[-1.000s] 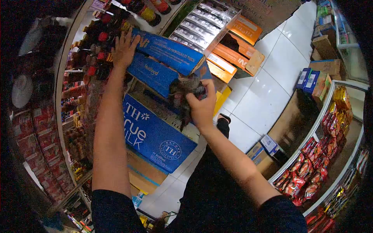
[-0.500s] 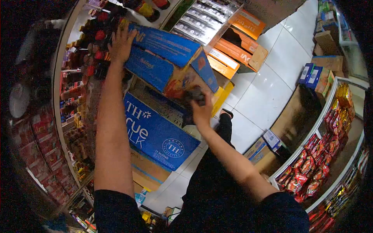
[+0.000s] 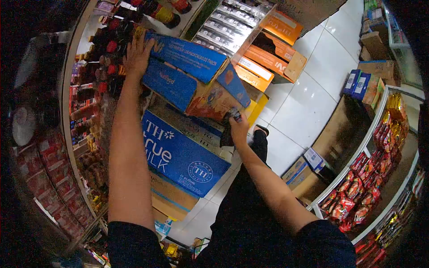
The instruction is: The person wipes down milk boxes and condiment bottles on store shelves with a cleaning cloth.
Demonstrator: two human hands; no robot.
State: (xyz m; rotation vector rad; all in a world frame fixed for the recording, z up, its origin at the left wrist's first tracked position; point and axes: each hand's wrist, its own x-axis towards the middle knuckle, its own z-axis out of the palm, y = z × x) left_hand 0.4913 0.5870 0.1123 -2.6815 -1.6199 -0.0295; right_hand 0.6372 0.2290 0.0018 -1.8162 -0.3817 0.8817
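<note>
A blue carton [image 3: 176, 85] with open flaps sits tilted on top of a larger blue milk carton [image 3: 178, 154] marked "TH true MILK". My left hand [image 3: 137, 52] lies with its fingers stretched out against the left end of the upper carton. At that carton's right end, beside its printed brown side [image 3: 212, 100], my right hand [image 3: 239, 127] is closed around a dark, limp cloth [image 3: 227, 134]. Part of the cloth hangs below my fingers, and its full shape is hidden.
Bottles [image 3: 163, 14] crowd the shelf on the left. Orange cartons [image 3: 268, 60] and a silvery tray of packs [image 3: 234, 24] stand at the top. White floor tiles [image 3: 308, 98] run along the right, by a case of red packets [image 3: 357, 192].
My right hand has moved slightly down and right with the dark cloth, which now hangs lower. My left hand stays on the carton, nearly unmoved.
</note>
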